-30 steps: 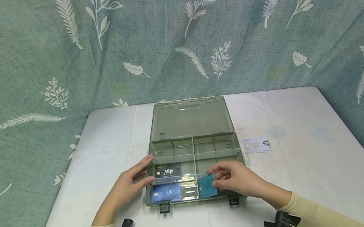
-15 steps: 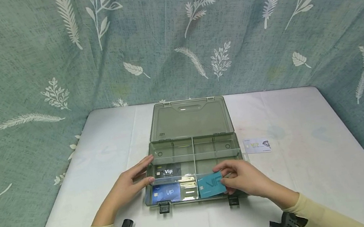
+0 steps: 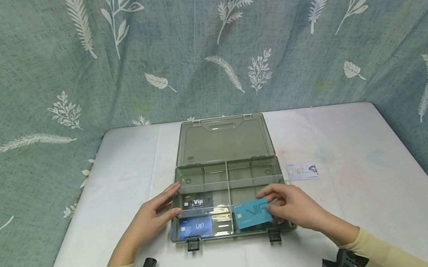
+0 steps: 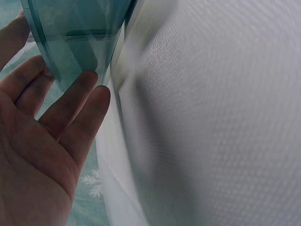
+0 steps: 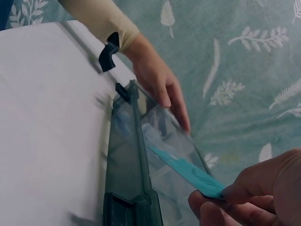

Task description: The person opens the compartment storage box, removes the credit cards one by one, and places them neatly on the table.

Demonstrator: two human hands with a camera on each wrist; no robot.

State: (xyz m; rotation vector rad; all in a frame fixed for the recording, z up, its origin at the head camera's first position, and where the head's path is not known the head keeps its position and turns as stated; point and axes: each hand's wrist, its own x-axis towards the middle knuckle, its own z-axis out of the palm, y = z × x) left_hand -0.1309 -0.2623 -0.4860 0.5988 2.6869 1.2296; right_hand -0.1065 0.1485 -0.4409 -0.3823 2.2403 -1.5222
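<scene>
My right hand (image 3: 296, 206) pinches a teal VIP card (image 3: 252, 214) by its right end, thumb on top and fingers beneath. The card overlaps the front right compartment of a smoky see-through plastic box (image 3: 248, 233) in the head view. In the right wrist view the teal card (image 5: 188, 172) slants over the box's inside. My left hand (image 3: 149, 218) rests on the box's left side with its fingers fairly straight; in the left wrist view the fingertips touch the box wall (image 4: 77, 35). A blue VIP card (image 3: 196, 227) lies in the front left compartment, and a black Vip card (image 3: 197, 201) in the one behind.
The box's lid (image 3: 223, 139) lies folded back behind it. On the white tabletop (image 3: 358, 168), to the right of the box, lies a pale VIP card (image 3: 302, 171). A gold card (image 3: 222, 223) shows beside the blue one. Two black latches (image 3: 193, 245) hang at the front.
My right hand has drawn the teal card rightward, away from the middle divider, and more of the card shows. My left hand has stayed in place.
</scene>
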